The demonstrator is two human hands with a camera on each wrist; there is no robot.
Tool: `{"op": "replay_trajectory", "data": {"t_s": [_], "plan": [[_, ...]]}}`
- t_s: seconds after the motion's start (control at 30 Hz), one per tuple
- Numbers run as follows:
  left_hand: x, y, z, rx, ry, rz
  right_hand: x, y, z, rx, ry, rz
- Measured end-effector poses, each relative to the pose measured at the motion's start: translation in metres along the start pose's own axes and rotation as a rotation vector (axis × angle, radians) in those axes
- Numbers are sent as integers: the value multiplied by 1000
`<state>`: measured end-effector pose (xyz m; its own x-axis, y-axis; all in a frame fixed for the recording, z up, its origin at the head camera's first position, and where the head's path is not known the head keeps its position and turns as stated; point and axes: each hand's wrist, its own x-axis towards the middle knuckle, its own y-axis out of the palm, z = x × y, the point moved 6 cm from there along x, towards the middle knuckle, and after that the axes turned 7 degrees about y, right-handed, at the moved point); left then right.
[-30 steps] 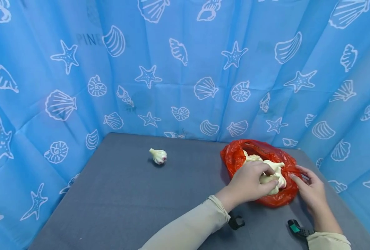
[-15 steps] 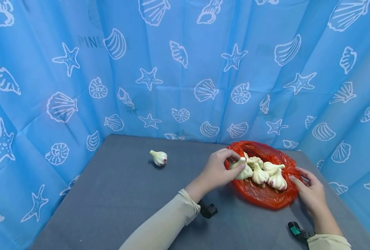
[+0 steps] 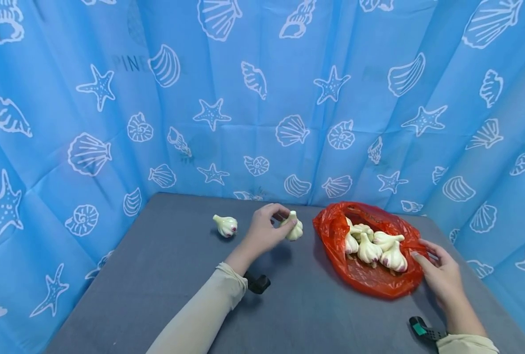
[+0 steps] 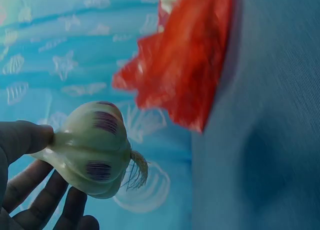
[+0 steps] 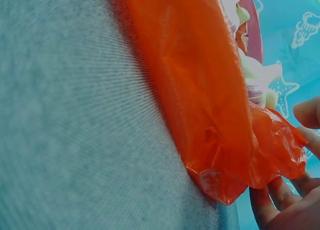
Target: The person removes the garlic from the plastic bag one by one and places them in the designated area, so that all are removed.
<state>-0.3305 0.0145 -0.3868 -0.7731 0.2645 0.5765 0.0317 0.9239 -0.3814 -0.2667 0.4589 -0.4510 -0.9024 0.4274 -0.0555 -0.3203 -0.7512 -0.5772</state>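
The left hand (image 3: 263,230) holds a pale garlic bulb (image 3: 294,232) clear of the worktop (image 3: 165,285), its grip closed on the stem between thumb and fingers. The bulb hangs stem up, root end down, towards the far edge of the worktop, between a lone bulb (image 3: 227,226) and a red plastic bag (image 3: 361,281). From the left wrist, purple streaks and a tuft of dry roots (image 4: 139,167) can be made out on the held bulb.

The right hand (image 3: 441,273) is at the right side of the bag, its grip holding the crumpled plastic of the rim; how firmly the thumb presses is hard to judge, as the right wrist view cuts off part of the hand.

The bag lies near the far right corner of the worktop, its mouth spread towards the near edge. In it sit several garlic bulbs (image 3: 370,250) close together, those at the left partly hidden by the plastic. The lone bulb lies on its side near the far left corner. Behind the far edge hangs a blue curtain (image 3: 253,142) with white shells and starfish. A black strap (image 3: 259,284) shows below the left wrist.
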Motion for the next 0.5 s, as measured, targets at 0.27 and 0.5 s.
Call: {"op": "replay_trajectory", "data": {"t_s": [0.27, 0.5], "plan": [[-11, -22, 28, 36, -102, -1, -1, 0, -3, 5, 22, -6], [-12, -33, 42, 70, -164, -19, 0, 0, -2, 12, 6, -12]]}}
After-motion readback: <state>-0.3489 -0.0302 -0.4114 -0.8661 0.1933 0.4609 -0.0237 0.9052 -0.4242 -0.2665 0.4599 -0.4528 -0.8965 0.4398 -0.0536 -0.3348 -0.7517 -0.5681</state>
